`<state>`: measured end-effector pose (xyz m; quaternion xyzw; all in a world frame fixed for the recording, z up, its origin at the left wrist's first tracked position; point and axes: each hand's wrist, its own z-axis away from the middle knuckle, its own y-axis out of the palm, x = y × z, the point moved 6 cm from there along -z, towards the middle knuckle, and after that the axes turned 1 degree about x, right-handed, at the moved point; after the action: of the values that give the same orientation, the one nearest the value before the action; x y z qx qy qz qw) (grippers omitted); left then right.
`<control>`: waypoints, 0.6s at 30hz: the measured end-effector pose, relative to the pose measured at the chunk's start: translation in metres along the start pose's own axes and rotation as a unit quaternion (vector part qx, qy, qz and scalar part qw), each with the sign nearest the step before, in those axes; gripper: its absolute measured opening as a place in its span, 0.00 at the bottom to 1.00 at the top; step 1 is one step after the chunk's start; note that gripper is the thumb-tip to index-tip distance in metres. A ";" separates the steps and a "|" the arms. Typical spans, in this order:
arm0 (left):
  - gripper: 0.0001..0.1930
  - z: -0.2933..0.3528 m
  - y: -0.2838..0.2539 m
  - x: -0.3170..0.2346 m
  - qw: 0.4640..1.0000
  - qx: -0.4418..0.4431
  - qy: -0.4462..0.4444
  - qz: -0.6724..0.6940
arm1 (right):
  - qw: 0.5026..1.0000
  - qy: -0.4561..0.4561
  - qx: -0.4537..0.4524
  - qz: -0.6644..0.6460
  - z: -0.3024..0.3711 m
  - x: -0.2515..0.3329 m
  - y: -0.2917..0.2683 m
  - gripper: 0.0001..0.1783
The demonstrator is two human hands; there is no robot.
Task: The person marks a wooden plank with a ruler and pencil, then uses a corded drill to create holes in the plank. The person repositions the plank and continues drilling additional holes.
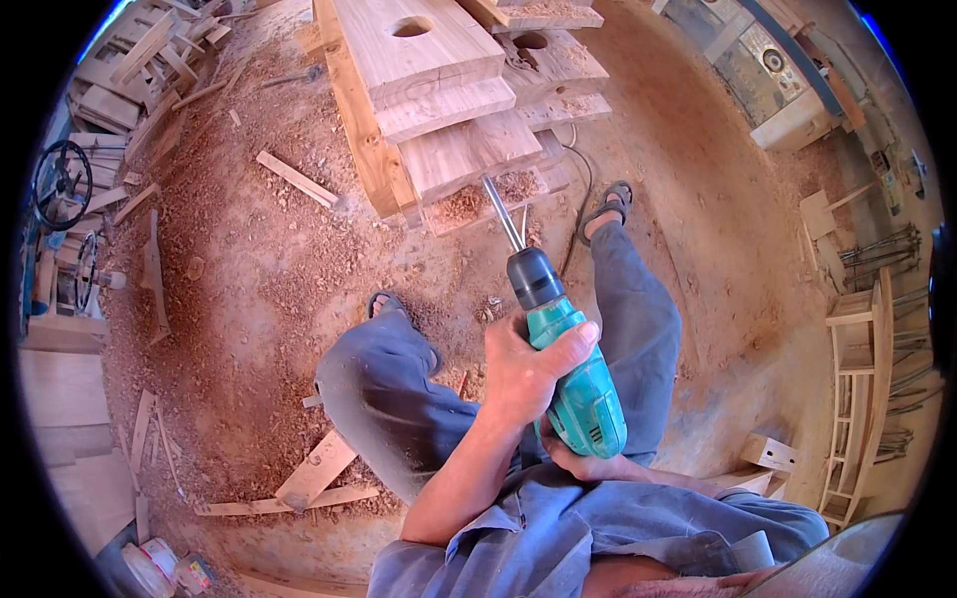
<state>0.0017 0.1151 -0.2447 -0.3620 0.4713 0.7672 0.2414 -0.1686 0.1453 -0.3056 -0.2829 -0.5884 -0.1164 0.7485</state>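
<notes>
A teal power drill (586, 399) with a black chuck points away from me, held at waist height. My left hand (516, 371) wraps round its body just behind the chuck, thumb across the top. Under the drill's rear end, my right hand (588, 465) is closed on the handle, its fingers mostly hidden. The long metal bit (503, 214) reaches the near end of a thick wooden board (469, 154); whether its tip is in the wood I cannot tell. Above that lies another board (429, 45) with an oval hole.
A wooden beam (359, 120) runs beneath the stack. Shavings and offcuts, including a loose strip (297, 179), litter the floor. A dark cable (588, 184) trails near my right foot. Wooden frames (855, 399) and metal clamps (887, 249) line the right; a black handwheel (62, 185) stands left.
</notes>
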 end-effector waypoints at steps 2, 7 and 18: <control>0.15 0.000 0.000 -0.001 1.000 0.001 0.000 0.001 | 1.000 0.014 0.005 -0.022 -0.002 0.001 0.001 0.15; 0.15 -0.002 0.000 -0.003 1.000 -0.001 0.005 0.006 | 0.997 0.053 0.012 -0.060 0.002 -0.010 0.002 0.16; 0.15 -0.003 0.000 -0.004 1.000 -0.002 0.018 0.009 | 0.996 0.000 -0.056 -0.064 0.001 -0.034 0.010 0.16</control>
<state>0.0054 0.1120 -0.2426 -0.3720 0.4773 0.7636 0.2251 -0.1744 0.1488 -0.3407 -0.2861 -0.5980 -0.1963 0.7225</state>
